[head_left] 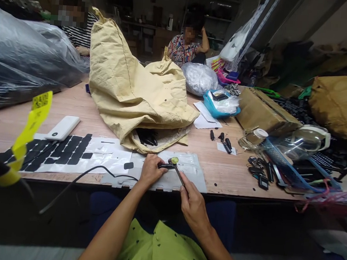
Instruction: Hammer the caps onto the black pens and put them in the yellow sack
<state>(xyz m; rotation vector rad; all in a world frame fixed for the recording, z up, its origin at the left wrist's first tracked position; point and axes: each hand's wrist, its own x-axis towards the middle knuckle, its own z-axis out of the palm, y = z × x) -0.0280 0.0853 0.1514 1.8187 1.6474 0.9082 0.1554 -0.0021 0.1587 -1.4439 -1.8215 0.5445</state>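
My right hand [192, 201] is closed around the handle of a small hammer [178, 173] with a yellowish, round-faced head. The hammer's head is beside the tip of a slim black piece [166, 166]; whether they touch I cannot tell. My left hand [150, 171] grips that black piece against a grey mat [194, 179] at the table's front edge. Just beyond my hands, a large cream cloth sack [140, 91] lies with its mouth towards me, several black pieces [147, 136] showing inside. A small black rounded patch [128, 165] lies left of my left hand.
A white power bank [63, 127] and a sheet of black adhesive patches [69, 150] are on the left. To the right are loose black parts [227, 144], a blue basket [294, 163] and a cardboard box [262, 109]. Two people sit across the table [101, 125].
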